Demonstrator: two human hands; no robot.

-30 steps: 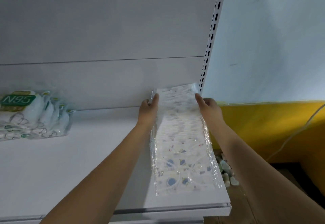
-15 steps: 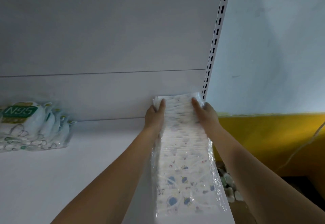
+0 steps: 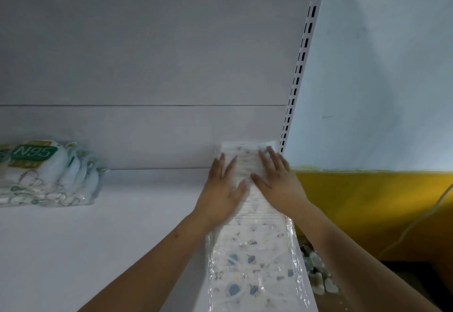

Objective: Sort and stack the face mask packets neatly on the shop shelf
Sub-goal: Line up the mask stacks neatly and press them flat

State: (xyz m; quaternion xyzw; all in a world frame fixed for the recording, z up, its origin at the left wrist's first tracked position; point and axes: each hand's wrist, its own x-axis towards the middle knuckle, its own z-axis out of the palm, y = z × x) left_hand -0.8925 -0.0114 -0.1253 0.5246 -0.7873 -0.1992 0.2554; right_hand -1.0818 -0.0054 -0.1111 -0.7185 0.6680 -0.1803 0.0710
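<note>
Head view, left to right: a bundle of N95 packets [image 3: 46, 174] lies on its side at the far left of the white shelf [image 3: 110, 226], close to the back panel [image 3: 147, 135], well apart from everything else. A broad bare stretch of shelf follows. Then comes the row of patterned mask packets [image 3: 255, 257], wrapped in clear film, running from the near edge of the shelf to the back panel along the right end, just beside the slotted upright [image 3: 294, 91].

Both hands lie flat on the far part of that row. The left hand [image 3: 224, 189] rests on its left side with fingers straight and spread; the right hand [image 3: 274, 179] rests on its right side, fingers likewise straight, tips near the far end. Neither hand curls round anything; they press down with open palms, thumbs nearly meeting over the middle.

The step in hand looks like squaring and flattening the row into the corner, so placement itself seems finished. The next move probably calls for checking that the long edges sit parallel to the shelf end, since the film is slippery and the near end lies close to the right-hand rim. After that, the N95 bundle probably needs straightening or stacking.

Beyond the upright are a pale wall [image 3: 380, 66] with a yellow band [image 3: 367, 196] and a thin cable [image 3: 421, 216].
</note>
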